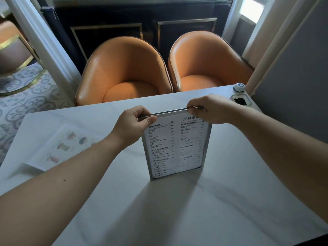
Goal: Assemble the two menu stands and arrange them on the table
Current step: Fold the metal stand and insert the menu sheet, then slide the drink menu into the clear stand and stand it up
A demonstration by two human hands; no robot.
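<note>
A menu stand (175, 148) with a silver frame stands upright in the middle of the white table (221, 201), its printed drinks list facing me. My left hand (134, 125) pinches the frame's top left corner. My right hand (211, 109) pinches the top right corner, fingers closed over a thin metal strip along the top edge. A second menu sheet (65, 146) with pictures of drinks lies flat on the table to the left, apart from both hands.
Two orange tub chairs (124, 71) (209, 63) stand against the table's far edge. A small white call button (239, 86) and a recessed socket (240, 101) sit at the far right corner. A grey wall runs along the right.
</note>
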